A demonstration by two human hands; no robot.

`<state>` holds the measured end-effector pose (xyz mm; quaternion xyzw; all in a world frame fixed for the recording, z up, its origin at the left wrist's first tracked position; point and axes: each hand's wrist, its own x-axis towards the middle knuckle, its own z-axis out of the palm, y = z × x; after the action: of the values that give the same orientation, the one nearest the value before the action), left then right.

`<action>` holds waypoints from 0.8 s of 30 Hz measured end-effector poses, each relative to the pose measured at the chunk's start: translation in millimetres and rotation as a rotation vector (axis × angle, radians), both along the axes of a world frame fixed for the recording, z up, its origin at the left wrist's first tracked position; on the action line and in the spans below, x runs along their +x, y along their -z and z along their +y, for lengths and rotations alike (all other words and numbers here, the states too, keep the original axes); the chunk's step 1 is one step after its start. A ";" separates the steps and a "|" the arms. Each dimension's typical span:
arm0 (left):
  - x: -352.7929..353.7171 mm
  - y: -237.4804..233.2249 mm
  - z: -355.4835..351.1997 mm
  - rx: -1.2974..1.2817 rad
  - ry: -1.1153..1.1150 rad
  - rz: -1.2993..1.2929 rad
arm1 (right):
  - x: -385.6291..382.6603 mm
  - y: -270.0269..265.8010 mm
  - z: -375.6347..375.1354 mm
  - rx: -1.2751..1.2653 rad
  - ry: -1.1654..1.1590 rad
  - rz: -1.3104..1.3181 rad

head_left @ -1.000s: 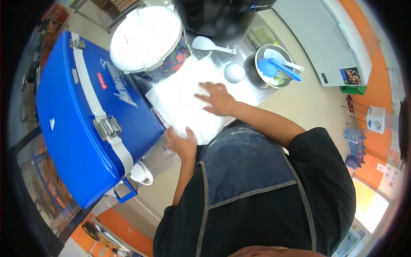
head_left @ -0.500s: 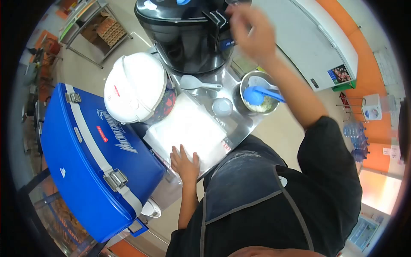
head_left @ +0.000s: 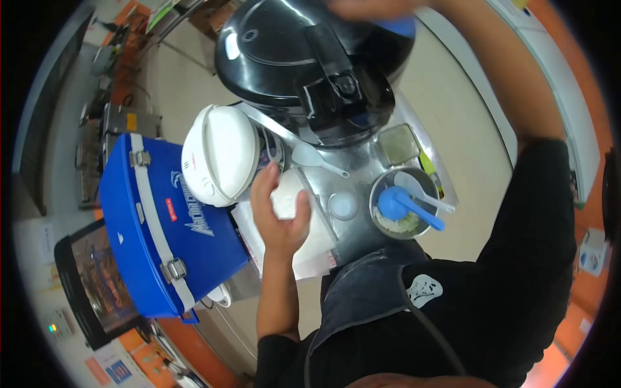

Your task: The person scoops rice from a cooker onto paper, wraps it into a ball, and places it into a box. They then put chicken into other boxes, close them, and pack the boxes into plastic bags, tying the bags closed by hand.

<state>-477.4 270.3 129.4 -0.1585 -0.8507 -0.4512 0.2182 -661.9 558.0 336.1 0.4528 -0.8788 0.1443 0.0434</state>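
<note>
My left hand (head_left: 281,216) is raised over the stack of white paper sheets (head_left: 314,242), its fingers apart and nothing in them. At the top edge, my right hand (head_left: 372,8) is blurred and partly cut off, over the lid of the large black cooker (head_left: 284,58); its fingers cannot be made out. A pale rice paddle (head_left: 310,157) lies on the metal table below the cooker. Beside it stands a small clear cup (head_left: 341,205). The steel bowl (head_left: 414,234) holds a blue scoop (head_left: 393,204), a clear spoon (head_left: 411,183) and some white and green food.
A white-lidded round container (head_left: 223,155) stands left of the paper, next to a big blue cooler box (head_left: 162,226) with strapped latches. A square container (head_left: 398,144) sits behind the bowl on the metal table (head_left: 362,242).
My left hand has lifted off the paper and moved up. My right hand has moved up to the top edge. The view has shifted, showing more of the cooker lid.
</note>
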 end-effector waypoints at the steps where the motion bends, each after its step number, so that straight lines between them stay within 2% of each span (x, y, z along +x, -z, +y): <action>1: -15.5 -17.0 10.8 -0.044 0.058 0.026 | 10.7 1.5 5.9 0.019 -0.133 0.091; 2: -30.5 -27.9 20.3 -0.056 0.146 0.087 | 19.5 7.7 10.4 0.039 -0.266 0.181; 3: -43.8 -37.6 27.9 -0.093 0.196 0.115 | 29.0 23.5 12.5 0.164 -0.161 0.371; 4: -55.7 -45.1 32.7 -0.135 0.239 0.144 | 32.1 34.5 15.6 0.115 -0.256 0.565; 7: -81.5 -44.7 33.7 -0.209 0.345 0.232 | 18.6 52.7 16.0 0.230 -0.500 0.752; 11: -72.4 -44.6 35.6 -0.355 0.232 0.193 | 2.7 52.3 4.5 0.124 -0.728 0.809; 15: -71.7 -40.5 39.7 -0.441 0.179 0.219 | -9.4 57.9 1.6 0.133 -0.781 0.801; 17: -75.6 -32.6 45.7 -0.468 0.118 0.326 | -11.0 55.4 -2.7 0.144 -0.828 0.858; 21: -90.7 -36.6 48.1 -0.455 0.205 0.464 | -17.6 28.0 3.5 0.252 -0.850 0.764; 23: -103.5 -54.8 48.4 -0.293 0.248 0.696 | -33.4 -0.7 10.0 0.216 -0.768 0.820; 24: -113.5 -64.9 47.3 -0.247 0.247 0.751 | -41.3 -17.9 11.3 0.181 -0.708 0.743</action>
<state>-590.9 317.6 194.3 -0.4382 -0.7342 -0.2792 0.4370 -703.2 569.2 354.0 0.7450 -0.6059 -0.0969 0.2618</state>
